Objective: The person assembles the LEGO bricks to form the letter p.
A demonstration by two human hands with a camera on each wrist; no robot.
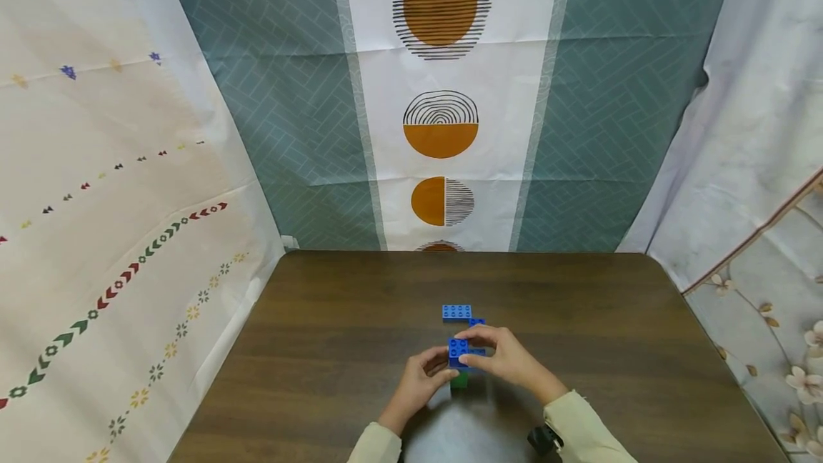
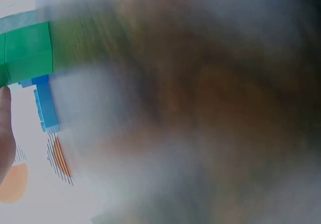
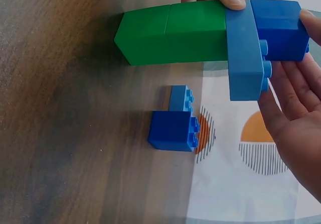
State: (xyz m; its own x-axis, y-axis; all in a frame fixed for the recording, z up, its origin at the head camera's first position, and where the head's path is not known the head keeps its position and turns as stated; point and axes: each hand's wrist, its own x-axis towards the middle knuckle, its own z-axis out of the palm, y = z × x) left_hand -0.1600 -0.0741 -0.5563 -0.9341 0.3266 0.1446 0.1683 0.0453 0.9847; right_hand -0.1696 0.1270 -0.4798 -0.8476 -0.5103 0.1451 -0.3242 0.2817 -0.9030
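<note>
A tower of toy building bricks stands on the table, with two green bricks (image 3: 196, 33) at the bottom, a longer light blue brick (image 3: 246, 53) across them and a dark blue brick (image 3: 278, 30) on top. My right hand (image 1: 511, 359) pinches the dark blue brick between thumb and fingers. From the other side my left hand (image 1: 416, 381) grips the tower, its thumb on the light blue brick. In the left wrist view a green brick (image 2: 30, 53) shows at the left edge; most of that picture is blurred.
Behind the tower lie a loose light blue brick (image 1: 456, 313) and a loose dark blue brick (image 3: 170, 130). The wooden table (image 1: 321, 320) ends at a patterned hanging cloth (image 1: 283, 127). White curtains hang on both sides.
</note>
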